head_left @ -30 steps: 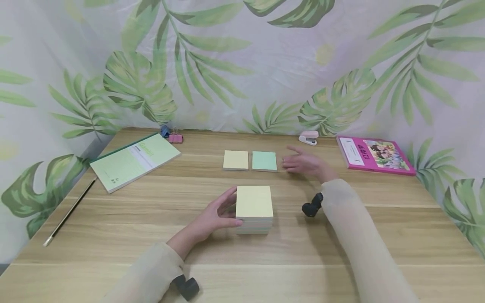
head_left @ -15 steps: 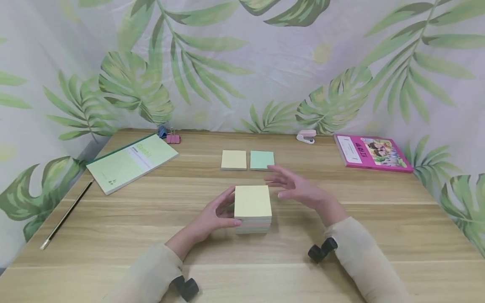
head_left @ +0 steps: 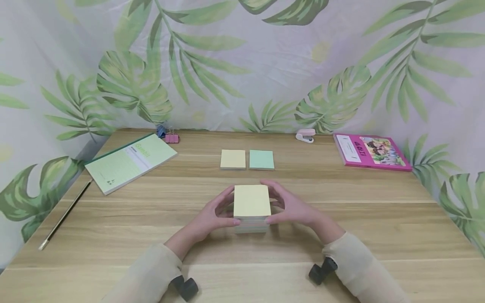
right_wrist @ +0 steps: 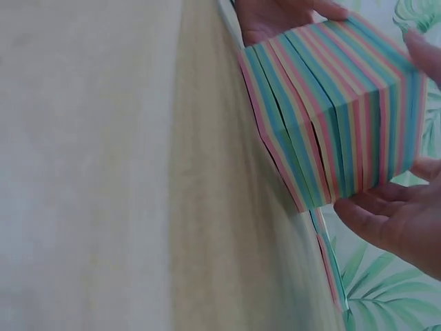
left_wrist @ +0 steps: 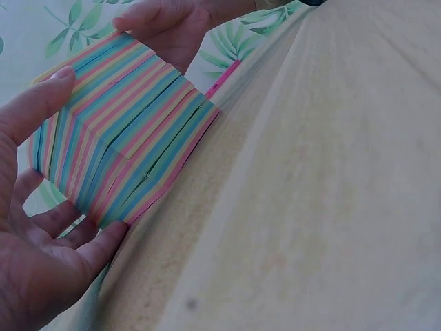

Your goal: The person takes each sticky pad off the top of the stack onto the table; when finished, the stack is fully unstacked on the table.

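In the head view, a tall stack of sticky note pads (head_left: pixel 251 201) stands on the table, its top sheet pale yellow. My left hand (head_left: pixel 206 219) holds the stack's left side, thumb at the front corner and fingers toward the back. Opposite it, my right hand (head_left: pixel 295 209) grips the right side the same way. Both wrist views show the stack's sides (left_wrist: pixel 131 117) striped in pink, yellow, blue and green, with thin gaps between some pads. In the right wrist view the right fingers (right_wrist: pixel 375 214) lie along the stack's side.
Behind the stack lie a yellow sticky note pad (head_left: pixel 233 159) and a mint green one (head_left: pixel 261 160). A green notebook (head_left: pixel 130 163), a pencil (head_left: pixel 65 215) and binder clips (head_left: pixel 171 137) are at left. A pink stapler (head_left: pixel 305 135) and a pink book (head_left: pixel 373 152) are at back right.
My right hand has come back from beside the mint green pad to the right side of the stack and now grips it. The left hand has stayed on the stack.
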### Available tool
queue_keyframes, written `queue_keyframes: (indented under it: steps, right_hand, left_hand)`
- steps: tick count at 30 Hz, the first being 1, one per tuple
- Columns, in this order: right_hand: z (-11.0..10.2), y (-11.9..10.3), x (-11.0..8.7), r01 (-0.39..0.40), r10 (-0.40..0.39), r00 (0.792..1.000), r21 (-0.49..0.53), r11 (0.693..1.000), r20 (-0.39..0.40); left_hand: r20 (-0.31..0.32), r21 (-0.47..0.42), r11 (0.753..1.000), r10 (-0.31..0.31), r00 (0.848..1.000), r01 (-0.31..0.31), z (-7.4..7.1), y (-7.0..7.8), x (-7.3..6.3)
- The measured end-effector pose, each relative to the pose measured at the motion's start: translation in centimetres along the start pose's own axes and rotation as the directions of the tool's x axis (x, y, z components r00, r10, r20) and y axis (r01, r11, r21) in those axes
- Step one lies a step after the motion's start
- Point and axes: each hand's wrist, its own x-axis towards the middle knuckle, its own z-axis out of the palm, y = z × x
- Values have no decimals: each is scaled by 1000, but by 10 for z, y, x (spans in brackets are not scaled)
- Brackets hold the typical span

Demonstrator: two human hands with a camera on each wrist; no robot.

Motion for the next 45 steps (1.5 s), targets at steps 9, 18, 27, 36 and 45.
queue_keyframes:
  steps: [9, 18, 27, 36, 45]
  right_hand:
    - [-6, 0, -6, -10, 10, 999, 22, 1000, -35]
    - [-43, 3, -20, -79, 70, 997, 350, 933, 39]
    - [-101, 28, -17, -45, 86, 995, 584, 811, -43]
    - [-141, 55, 7, -118, 296, 941, 658, 743, -165]
    - [-154, 66, 27, -214, 378, 914, 615, 759, -149]
  left_hand:
    - [2, 9, 1000, -13, 1000, 13, -1, 1, -1]
    - [8, 28, 1000, -13, 1000, 12, -3, 1, -1]
    - [13, 19, 1000, -11, 1000, 11, -3, 8, -4]
    - [1, 26, 999, -24, 1000, 24, 1, 24, -9]
    - [22, 23, 999, -23, 1000, 22, 4, 24, -8]
